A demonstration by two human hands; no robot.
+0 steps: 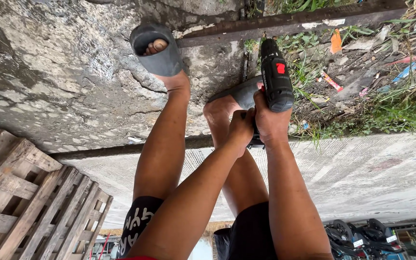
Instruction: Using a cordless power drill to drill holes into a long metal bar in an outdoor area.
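Your right hand (271, 120) wraps the black drill (276, 77); your left hand (240, 130) closes on its base, well clear of the wooden pallet (30, 197).

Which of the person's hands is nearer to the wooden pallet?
Left. The left hand grips the base of the black cordless drill on the side facing the wooden pallet; the right hand wraps the handle, farther away.

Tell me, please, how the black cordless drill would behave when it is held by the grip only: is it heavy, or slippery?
The drill is probably front-heavy: its body extends beyond the right hand. The left hand at its base suggests real weight. Likely stiff, not slippery.
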